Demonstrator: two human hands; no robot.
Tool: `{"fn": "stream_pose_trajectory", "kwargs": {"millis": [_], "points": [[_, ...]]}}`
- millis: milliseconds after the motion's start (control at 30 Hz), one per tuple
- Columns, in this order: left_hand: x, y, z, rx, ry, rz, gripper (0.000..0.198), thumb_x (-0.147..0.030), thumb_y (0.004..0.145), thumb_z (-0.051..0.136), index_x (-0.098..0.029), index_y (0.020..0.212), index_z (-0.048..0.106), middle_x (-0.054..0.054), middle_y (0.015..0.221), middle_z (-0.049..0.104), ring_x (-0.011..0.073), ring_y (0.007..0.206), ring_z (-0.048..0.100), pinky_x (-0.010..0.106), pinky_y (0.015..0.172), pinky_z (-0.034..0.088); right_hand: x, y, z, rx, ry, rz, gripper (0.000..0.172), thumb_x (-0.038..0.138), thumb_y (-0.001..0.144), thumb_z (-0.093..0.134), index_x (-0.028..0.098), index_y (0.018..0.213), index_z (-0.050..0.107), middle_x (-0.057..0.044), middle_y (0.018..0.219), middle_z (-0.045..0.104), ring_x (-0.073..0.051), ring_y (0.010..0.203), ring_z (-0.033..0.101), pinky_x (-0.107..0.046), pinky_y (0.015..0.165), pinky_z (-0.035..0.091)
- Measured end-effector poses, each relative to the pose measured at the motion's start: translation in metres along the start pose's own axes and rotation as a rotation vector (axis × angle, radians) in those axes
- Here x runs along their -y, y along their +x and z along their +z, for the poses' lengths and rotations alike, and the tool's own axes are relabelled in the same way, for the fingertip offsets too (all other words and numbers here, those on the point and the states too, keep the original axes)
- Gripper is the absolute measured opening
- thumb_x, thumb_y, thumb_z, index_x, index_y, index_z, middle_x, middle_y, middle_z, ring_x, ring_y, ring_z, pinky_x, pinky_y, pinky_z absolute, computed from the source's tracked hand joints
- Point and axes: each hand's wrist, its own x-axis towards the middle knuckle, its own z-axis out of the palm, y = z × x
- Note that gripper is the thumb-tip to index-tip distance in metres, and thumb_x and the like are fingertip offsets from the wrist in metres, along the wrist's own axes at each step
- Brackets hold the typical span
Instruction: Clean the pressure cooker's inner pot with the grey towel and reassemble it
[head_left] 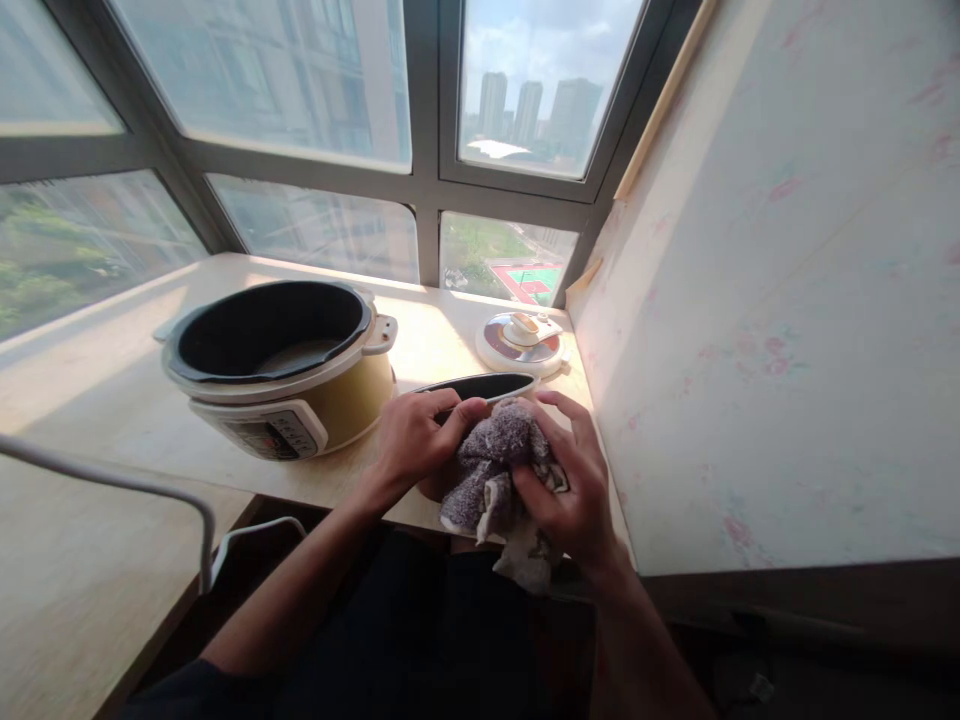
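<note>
Close in front of me is a round inner pot [480,385] with a dark inside and a pale rim. My left hand [427,430] is closed over its near left rim, the thumb pointing right. In my right hand [566,470] is a bunched grey-purple cloth [495,460], held against the near right side of the pot, its pale end hanging down. Much of the pot's outer wall is hidden behind the cloth and my hands. To the left stands the electric pressure cooker body [352,400], gold and white, lidless, with a dark hollow.
A white lid [521,342] with a knob lies behind the pot, near the wallpapered wall [712,400] on the right. Framed windows [315,230] rise behind the pale stone sill [60,400]. A white cable [150,490] crosses at the left and drops off the edge.
</note>
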Motion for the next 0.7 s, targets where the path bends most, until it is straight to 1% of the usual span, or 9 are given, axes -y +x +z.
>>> {"fn": "stream_pose_trajectory", "kwargs": {"millis": [67, 133, 200, 300, 367, 467, 533, 633, 700], "points": [[0.002, 0.0, 0.001, -0.046, -0.096, -0.023, 0.054, -0.056, 0.091, 0.054, -0.018, 0.053, 0.059, -0.003, 0.048, 0.042, 0.0101, 0.049, 0.038, 0.028, 0.054, 0.024, 0.013, -0.008, 0.01, 0.005, -0.133, -0.139, 0.055, 0.018, 0.086, 0.061, 0.025, 0.14, 0.06, -0.014, 0.141, 0.053, -0.029, 0.121, 0.062, -0.042, 0.096, 0.057], [0.006, -0.001, 0.003, -0.086, -0.189, -0.027, 0.055, -0.053, 0.09, 0.057, -0.017, 0.048, 0.05, -0.003, 0.047, 0.036, 0.0091, 0.048, 0.033, 0.028, 0.053, 0.024, 0.021, -0.013, 0.018, 0.0, -0.228, -0.222, 0.055, 0.017, 0.087, 0.061, 0.025, 0.141, 0.059, -0.015, 0.138, 0.056, -0.029, 0.117, 0.065, -0.041, 0.093, 0.058], [0.012, -0.001, 0.008, -0.184, -0.266, -0.067, 0.059, -0.05, 0.089, 0.058, -0.018, 0.045, 0.036, -0.004, 0.047, 0.028, 0.0083, 0.047, 0.027, 0.028, 0.05, 0.021, 0.024, -0.013, 0.02, -0.006, -0.266, -0.236, 0.054, 0.018, 0.088, 0.06, 0.024, 0.141, 0.059, -0.015, 0.135, 0.059, -0.028, 0.115, 0.066, -0.04, 0.092, 0.058], [0.022, -0.001, 0.015, -0.371, -0.359, -0.174, 0.062, -0.046, 0.088, 0.057, -0.02, 0.045, 0.021, -0.004, 0.046, 0.018, 0.0072, 0.044, 0.019, 0.029, 0.047, 0.015, 0.018, -0.009, 0.013, -0.017, -0.25, -0.18, 0.055, 0.016, 0.089, 0.058, 0.025, 0.142, 0.059, -0.014, 0.132, 0.062, -0.027, 0.114, 0.067, -0.038, 0.091, 0.059], [0.028, 0.0, 0.018, -0.41, -0.424, -0.21, 0.061, -0.044, 0.086, 0.057, -0.021, 0.045, 0.019, -0.004, 0.045, 0.016, 0.0067, 0.043, 0.016, 0.028, 0.046, 0.013, 0.008, -0.005, 0.003, -0.026, -0.224, -0.144, 0.056, 0.014, 0.088, 0.057, 0.025, 0.143, 0.058, -0.013, 0.131, 0.063, -0.026, 0.115, 0.067, -0.038, 0.093, 0.058], [0.037, 0.002, 0.019, -0.394, -0.518, -0.221, 0.061, -0.044, 0.082, 0.06, -0.021, 0.044, 0.019, -0.004, 0.045, 0.015, 0.0063, 0.042, 0.016, 0.027, 0.044, 0.011, -0.015, 0.003, -0.012, -0.045, -0.192, -0.098, 0.056, 0.011, 0.086, 0.056, 0.024, 0.14, 0.062, -0.011, 0.126, 0.067, -0.025, 0.116, 0.066, -0.037, 0.095, 0.057], [0.043, 0.003, 0.02, -0.398, -0.575, -0.236, 0.061, -0.044, 0.08, 0.062, -0.021, 0.043, 0.019, -0.005, 0.044, 0.015, 0.0061, 0.042, 0.015, 0.027, 0.044, 0.01, -0.034, 0.009, -0.02, -0.034, -0.181, -0.042, 0.053, 0.011, 0.084, 0.056, 0.023, 0.135, 0.065, -0.009, 0.123, 0.07, -0.025, 0.114, 0.067, -0.037, 0.096, 0.056], [0.056, 0.003, 0.023, -0.419, -0.658, -0.273, 0.061, -0.045, 0.077, 0.064, -0.021, 0.041, 0.022, -0.005, 0.043, 0.017, 0.0058, 0.041, 0.016, 0.026, 0.043, 0.011, -0.064, 0.02, -0.026, 0.007, -0.144, 0.071, 0.049, 0.015, 0.082, 0.057, 0.022, 0.129, 0.07, -0.008, 0.12, 0.073, -0.025, 0.11, 0.069, -0.037, 0.097, 0.054], [0.065, 0.003, 0.027, -0.444, -0.711, -0.305, 0.06, -0.044, 0.075, 0.065, -0.021, 0.04, 0.024, -0.005, 0.042, 0.019, 0.0056, 0.04, 0.017, 0.026, 0.043, 0.011, -0.083, 0.024, -0.024, 0.019, -0.099, 0.16, 0.047, 0.019, 0.082, 0.058, 0.022, 0.127, 0.072, -0.007, 0.118, 0.075, -0.026, 0.109, 0.069, -0.038, 0.097, 0.053]]}}
